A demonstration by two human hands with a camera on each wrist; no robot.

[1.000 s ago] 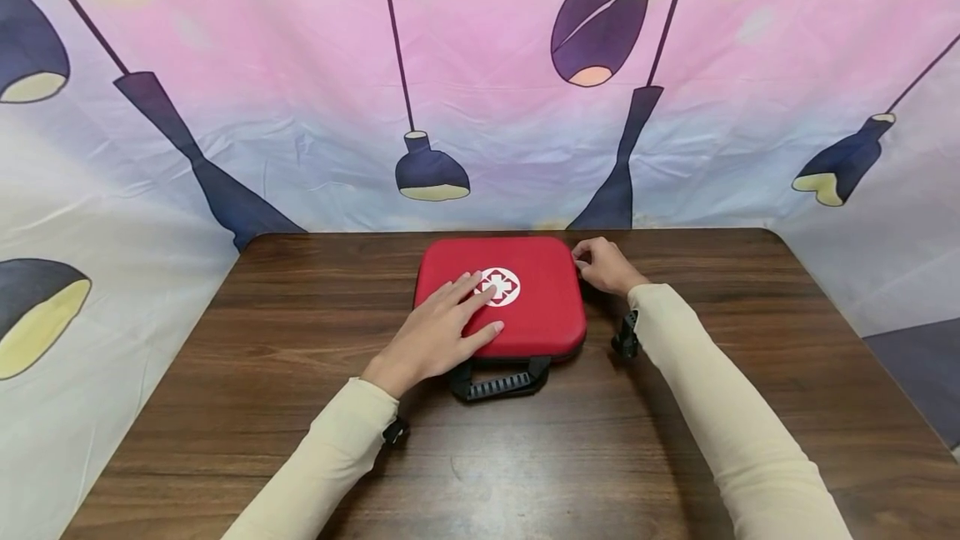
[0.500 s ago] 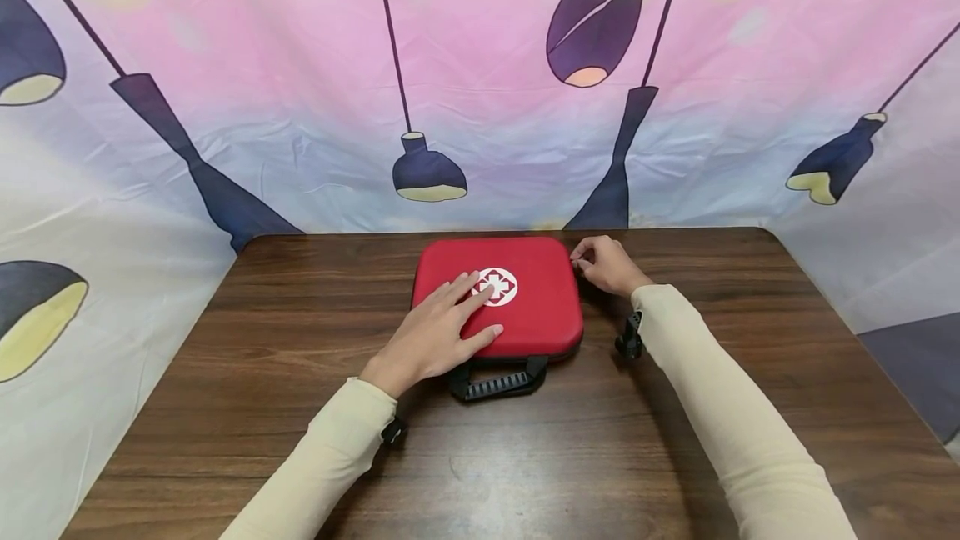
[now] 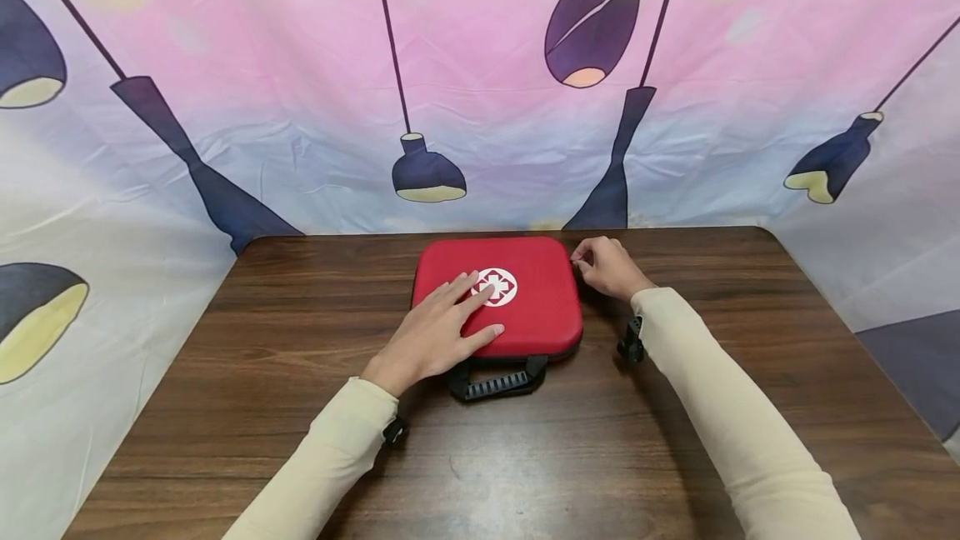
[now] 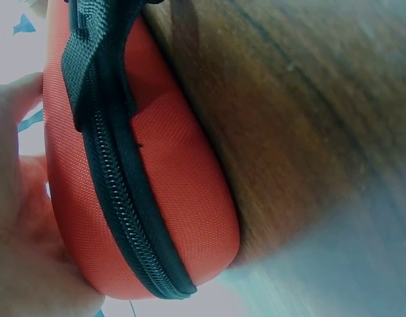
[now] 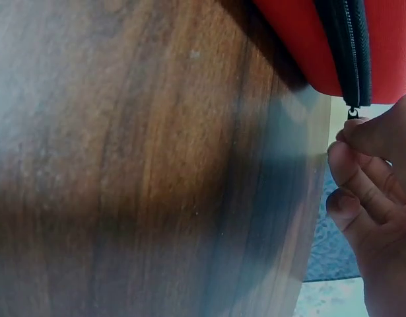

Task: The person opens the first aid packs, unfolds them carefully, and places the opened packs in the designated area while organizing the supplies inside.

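Note:
A red first aid case with a white cross emblem lies flat on the wooden table, its black handle facing me. My left hand rests with spread fingers on the lid's left half, partly over the emblem. At the case's right side, toward the back, my right hand pinches a small black zipper pull between thumb and forefinger. The left wrist view shows the black zipper closed along the case's side near the handle. In the right wrist view the zipper track runs down to the pinched pull.
The brown wooden table carries the case near its back edge. Behind it hangs a cloth backdrop printed with dark lamps. Black straps with small devices sit at both wrists, below the cream sleeves.
The view has shifted very slightly. Both hands stay in nearly the same place on the case, the left on the lid and the right at the zipper pull.

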